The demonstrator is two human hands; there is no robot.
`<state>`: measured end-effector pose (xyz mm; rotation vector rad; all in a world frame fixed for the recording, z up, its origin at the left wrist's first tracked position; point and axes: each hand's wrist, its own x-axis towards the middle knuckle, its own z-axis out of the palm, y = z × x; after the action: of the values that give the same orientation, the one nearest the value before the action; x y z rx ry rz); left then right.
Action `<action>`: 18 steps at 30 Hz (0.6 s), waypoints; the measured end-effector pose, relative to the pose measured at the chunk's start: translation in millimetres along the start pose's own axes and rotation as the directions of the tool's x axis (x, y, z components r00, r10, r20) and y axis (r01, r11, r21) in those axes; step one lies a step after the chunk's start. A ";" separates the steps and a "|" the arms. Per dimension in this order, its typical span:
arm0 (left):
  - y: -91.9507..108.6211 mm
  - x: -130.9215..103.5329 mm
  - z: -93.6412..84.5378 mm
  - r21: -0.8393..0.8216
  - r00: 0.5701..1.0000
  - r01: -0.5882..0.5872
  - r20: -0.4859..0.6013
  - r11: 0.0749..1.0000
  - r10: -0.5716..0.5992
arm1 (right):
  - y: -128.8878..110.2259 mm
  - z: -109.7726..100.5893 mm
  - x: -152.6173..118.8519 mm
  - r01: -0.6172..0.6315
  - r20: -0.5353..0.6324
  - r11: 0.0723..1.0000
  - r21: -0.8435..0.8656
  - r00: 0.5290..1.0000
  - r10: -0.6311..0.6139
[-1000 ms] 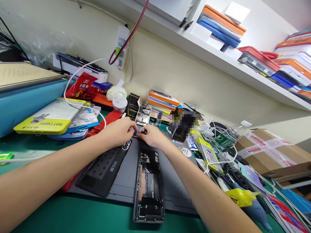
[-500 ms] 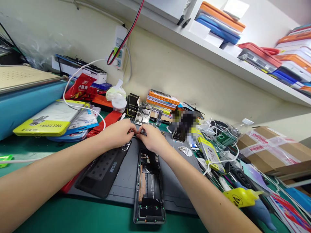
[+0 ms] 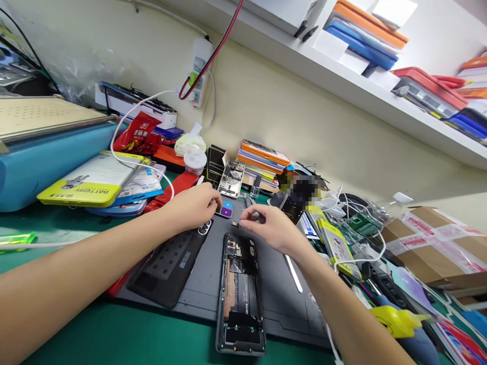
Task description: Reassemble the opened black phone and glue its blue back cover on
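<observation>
An opened phone (image 3: pixel 245 291) lies on the grey mat (image 3: pixel 279 304), its battery and inner parts showing. Left of it rests a black phone back cover (image 3: pixel 163 274) with a camera ring at its top. My left hand (image 3: pixel 200 203) is above the cover's top end, fingers curled into a pinch; whatever they hold is hidden. Beside its fingertips sits a small blue and purple case (image 3: pixel 226 209). Over the mat, beyond the phone's upper end, my right hand (image 3: pixel 272 227) is closed round a small dark greyish thing. A tiny metallic part (image 3: pixel 235 223) lies between the hands.
Right of the phone lies a slim metal pry tool (image 3: pixel 293 274). Yellow battery packs (image 3: pixel 85 182) and a blue machine (image 3: pixel 57 152) stand at left. Tools, cables, a yellow bottle (image 3: pixel 399 320) and a cardboard box (image 3: pixel 433 248) crowd the right. A shelf (image 3: pixel 342 76) overhangs the back.
My hands were together beyond the phone and are now apart, the right one further right. The blue and purple case, the tiny part and the pry tool now show.
</observation>
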<state>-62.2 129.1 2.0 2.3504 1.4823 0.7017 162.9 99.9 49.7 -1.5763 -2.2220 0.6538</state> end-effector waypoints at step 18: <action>-5.5 2.2 3.1 -0.001 1.000 -0.009 -0.019 1.000 0.009 | 5.0 13.6 -32.2 -0.114 0.084 0.989 0.095 0.991 0.106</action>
<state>-63.9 133.6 -2.6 2.3568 1.4796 0.7285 170.4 68.5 35.3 -1.6587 -2.1324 0.8588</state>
